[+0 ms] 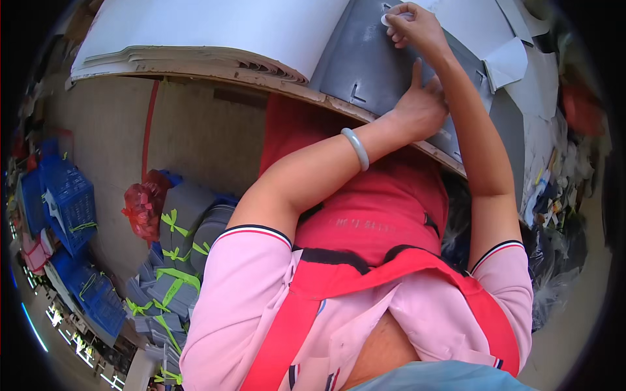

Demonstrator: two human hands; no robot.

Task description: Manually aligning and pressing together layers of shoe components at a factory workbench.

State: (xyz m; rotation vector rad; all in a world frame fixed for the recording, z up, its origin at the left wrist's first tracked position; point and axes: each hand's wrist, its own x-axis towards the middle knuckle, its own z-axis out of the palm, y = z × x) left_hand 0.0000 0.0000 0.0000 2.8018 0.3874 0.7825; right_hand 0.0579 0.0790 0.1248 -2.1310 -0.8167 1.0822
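Note:
My right hand is closed in a pinch on a small white rounded piece at the far edge of a dark grey panel. What the piece is made of does not show. L-shaped slots mark the panel's corners, and a pale smudge lies by the pinched piece. My left hand rests on the near right part of the panel, thumb raised and apart. Its fingers are partly hidden behind my right forearm.
A thick stack of white sheets covers the table's left side. White sheet offcuts lie at the right. Below left, grey bundles tied with green strips, a red plastic bag and blue crates stand on the floor.

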